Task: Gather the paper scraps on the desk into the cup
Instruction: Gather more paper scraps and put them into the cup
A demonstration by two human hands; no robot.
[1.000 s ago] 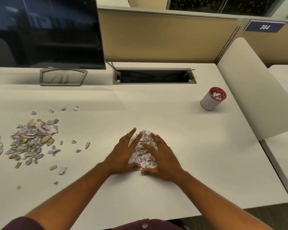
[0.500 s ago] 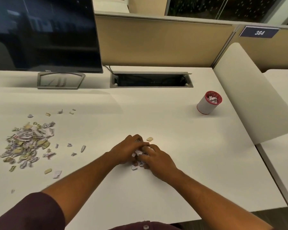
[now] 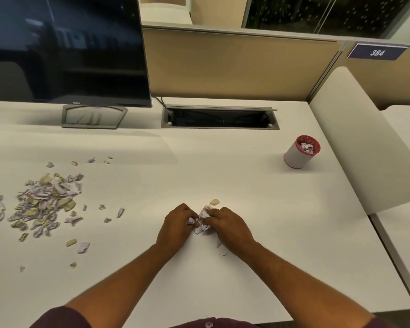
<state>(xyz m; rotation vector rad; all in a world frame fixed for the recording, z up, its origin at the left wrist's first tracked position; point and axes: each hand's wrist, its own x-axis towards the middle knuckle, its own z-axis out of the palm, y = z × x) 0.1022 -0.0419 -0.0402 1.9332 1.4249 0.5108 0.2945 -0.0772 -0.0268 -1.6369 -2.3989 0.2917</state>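
Paper scraps (image 3: 44, 204) lie heaped at far left of the white surface (image 3: 258, 233). Centre stage, the left hand (image 3: 175, 227) and right hand (image 3: 230, 228) curl their fingers round a crumpled wad of scraps (image 3: 201, 222), each grip clamped on it. One stray scrap (image 3: 214, 201) sits just beyond. Far right, the red-rimmed cup (image 3: 301, 151) stands with scraps inside.

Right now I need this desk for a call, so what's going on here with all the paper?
A person is clearing torn paper scraps into a cup. Both hands, left hand and right hand, are bunched around a small clump of scraps on the desk. The red-rimmed cup, already holding some scraps, stands far right. A bigger pile lies at left.
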